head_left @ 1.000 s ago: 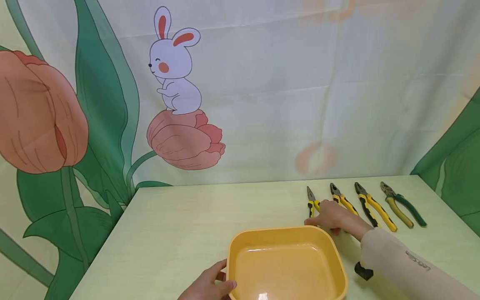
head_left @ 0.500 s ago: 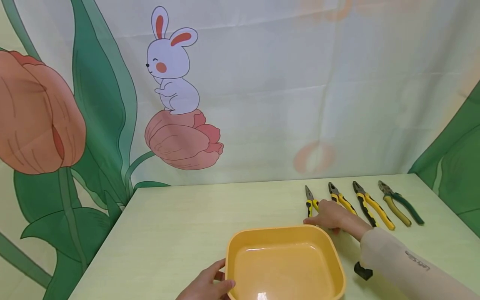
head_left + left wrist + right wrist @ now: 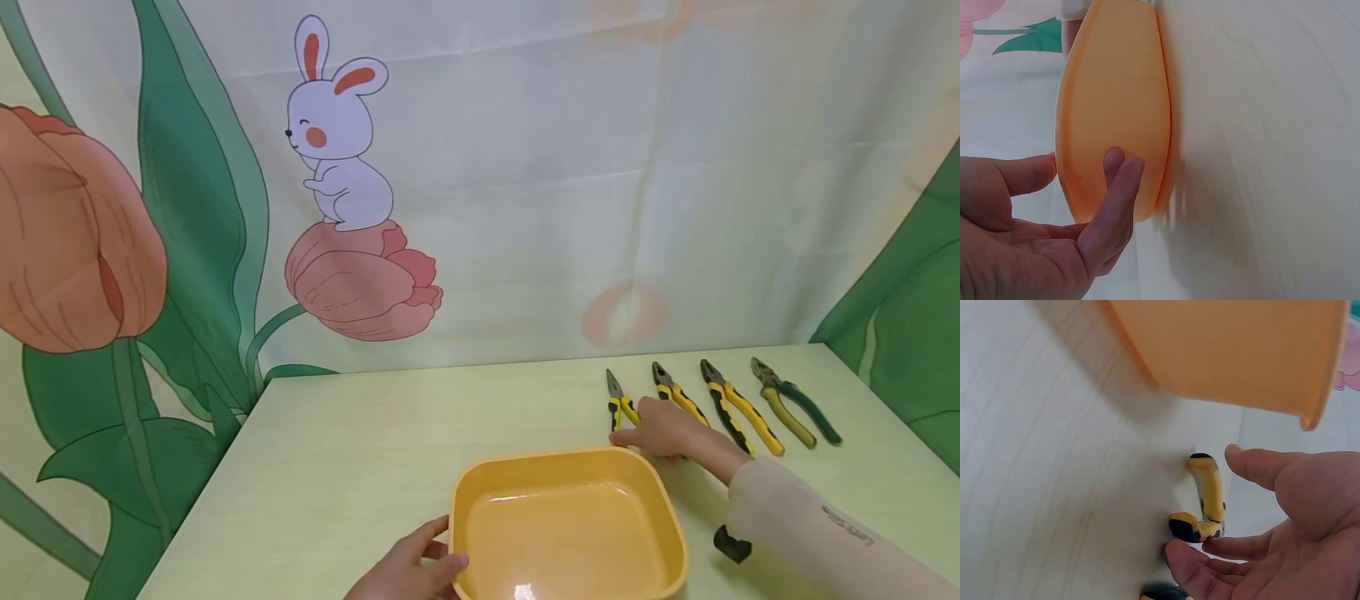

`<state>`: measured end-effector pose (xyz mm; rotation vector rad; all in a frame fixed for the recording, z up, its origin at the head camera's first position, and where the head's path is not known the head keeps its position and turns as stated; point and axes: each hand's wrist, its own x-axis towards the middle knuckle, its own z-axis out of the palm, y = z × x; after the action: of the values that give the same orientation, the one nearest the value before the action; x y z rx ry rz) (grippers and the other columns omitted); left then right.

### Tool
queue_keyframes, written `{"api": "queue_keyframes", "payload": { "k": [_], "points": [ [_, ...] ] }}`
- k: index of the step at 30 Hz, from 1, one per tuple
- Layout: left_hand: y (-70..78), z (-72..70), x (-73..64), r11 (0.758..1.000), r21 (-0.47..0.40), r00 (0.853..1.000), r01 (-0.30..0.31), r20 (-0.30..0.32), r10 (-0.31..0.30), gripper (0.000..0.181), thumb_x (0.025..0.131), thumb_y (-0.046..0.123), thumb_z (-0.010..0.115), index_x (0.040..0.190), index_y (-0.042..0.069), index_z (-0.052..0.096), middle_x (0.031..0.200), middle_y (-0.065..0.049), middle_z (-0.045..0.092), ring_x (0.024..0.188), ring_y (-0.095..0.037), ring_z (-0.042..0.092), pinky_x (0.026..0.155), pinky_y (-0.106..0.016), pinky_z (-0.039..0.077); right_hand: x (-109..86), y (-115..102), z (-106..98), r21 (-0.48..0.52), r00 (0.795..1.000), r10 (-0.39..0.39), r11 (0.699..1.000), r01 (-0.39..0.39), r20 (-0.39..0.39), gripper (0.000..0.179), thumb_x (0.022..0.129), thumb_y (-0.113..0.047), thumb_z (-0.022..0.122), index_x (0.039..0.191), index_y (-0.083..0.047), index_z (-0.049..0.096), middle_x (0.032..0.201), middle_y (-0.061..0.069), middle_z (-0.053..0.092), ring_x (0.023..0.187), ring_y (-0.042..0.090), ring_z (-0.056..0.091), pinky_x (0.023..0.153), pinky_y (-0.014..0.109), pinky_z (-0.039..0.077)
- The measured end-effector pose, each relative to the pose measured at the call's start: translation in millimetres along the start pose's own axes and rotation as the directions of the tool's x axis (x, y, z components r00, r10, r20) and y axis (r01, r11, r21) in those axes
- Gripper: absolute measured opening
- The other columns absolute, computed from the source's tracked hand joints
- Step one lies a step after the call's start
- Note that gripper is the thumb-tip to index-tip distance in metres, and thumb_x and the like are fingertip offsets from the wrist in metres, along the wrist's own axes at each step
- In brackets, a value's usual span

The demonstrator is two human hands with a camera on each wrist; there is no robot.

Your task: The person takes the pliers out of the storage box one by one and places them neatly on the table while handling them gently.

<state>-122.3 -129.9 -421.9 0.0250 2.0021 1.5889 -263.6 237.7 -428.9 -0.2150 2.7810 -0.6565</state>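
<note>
A yellow plastic tray [image 3: 547, 473] with rounded corners stands near the front of the table. My left hand [image 3: 411, 568] grips its left side, thumb at the rim and fingers against the outer wall [image 3: 1116, 94]. Behind the tray's far right corner, my right hand [image 3: 663, 427] reaches around the handles of needle-nose pliers [image 3: 615, 410]. In the right wrist view, the thumb stands apart from one yellow handle [image 3: 1211, 490], while the loosely bent fingers lie right by the other. Part of the handles is hidden behind this hand in the head view.
Several pliers stand in a row to the right: yellow-black combination pliers [image 3: 684, 402], another yellow-black pair [image 3: 752, 417], and a green-handled pair [image 3: 813, 414]. A printed cloth [image 3: 510, 208] with a rabbit and tulips hangs behind the pale table [image 3: 360, 450].
The head view has shifted slightly. My right hand sits a little further right of the needle-nose pliers, showing more of their handles. The left hand keeps its hold on the tray.
</note>
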Motion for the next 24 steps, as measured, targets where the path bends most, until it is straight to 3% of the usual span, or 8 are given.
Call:
{"api": "queue_keyframes", "payload": {
  "k": [4,8,10,13,19,24],
  "points": [
    [1.1,-2.3,-0.4,1.000,-0.009,1.000,0.014,-0.006,-0.014,0.076,0.098,0.028,0.061,0.152,-0.006,0.020,0.118,-0.020,0.052,0.087,-0.023,0.070,0.078,-0.039,0.060,-4.2,1,-3,0.006,0.999,-0.038,0.999,0.038,-0.024,0.041,0.093,-0.037,0.064,0.092,0.003,0.054,0.073,0.011,0.051,0.056,0.017,0.045,0.052,0.029,0.039],
    [4.4,-5.2,1.6,0.996,0.064,0.995,0.066,-0.084,-0.061,0.075,0.097,0.035,0.062,0.152,-0.001,0.026,0.121,-0.017,0.054,0.091,-0.023,0.067,0.080,-0.041,0.059,-9.0,3,-5,-0.013,0.993,-0.098,0.995,0.097,-0.063,0.049,0.097,-0.032,0.060,0.119,0.011,0.056,0.104,0.023,0.064,0.080,0.023,0.061,0.070,0.039,0.053],
    [5.8,-7.1,2.4,0.991,0.123,0.991,0.060,-0.127,-0.045,0.074,0.097,0.037,0.061,0.151,-0.002,0.028,0.122,-0.015,0.056,0.095,-0.022,0.065,0.082,-0.042,0.059,-12.9,3,-7,-0.016,0.988,-0.129,0.992,0.129,-0.083,0.050,0.098,-0.030,0.058,0.126,0.011,0.055,0.118,0.027,0.062,0.093,0.029,0.064,0.079,0.045,0.055],
    [7.0,-9.9,2.7,0.979,0.202,0.983,0.008,-0.181,0.029,0.072,0.098,0.036,0.060,0.150,-0.005,0.031,0.122,-0.014,0.059,0.102,-0.022,0.063,0.085,-0.043,0.058,-21.0,3,-10,-0.005,0.983,-0.150,0.989,0.150,-0.106,0.047,0.100,-0.029,0.055,0.127,0.009,0.056,0.125,0.028,0.059,0.107,0.038,0.061,0.085,0.050,0.054],
    [7.6,-13.9,0.8,0.947,0.320,0.951,-0.030,-0.281,0.125,0.068,0.097,0.038,0.061,0.148,-0.002,0.038,0.132,-0.019,0.059,0.118,-0.034,0.059,0.097,-0.049,0.052,-37.0,2,-13,-0.013,0.982,-0.139,0.990,0.138,-0.131,0.052,0.102,-0.035,0.051,0.133,0.007,0.052,0.136,0.028,0.053,0.125,0.046,0.050,0.097,0.059,0.047],
    [8.9,-14.4,-2.0,0.927,0.375,0.913,-0.023,-0.370,0.172,0.065,0.096,0.037,0.062,0.148,0.005,0.041,0.138,-0.018,0.055,0.125,-0.037,0.055,0.100,-0.052,0.049,-46.7,5,-15,-0.032,0.978,-0.147,0.989,0.144,-0.149,0.059,0.103,-0.040,0.048,0.140,0.006,0.047,0.144,0.028,0.046,0.135,0.049,0.039,0.106,0.064,0.037]
  ]
}}
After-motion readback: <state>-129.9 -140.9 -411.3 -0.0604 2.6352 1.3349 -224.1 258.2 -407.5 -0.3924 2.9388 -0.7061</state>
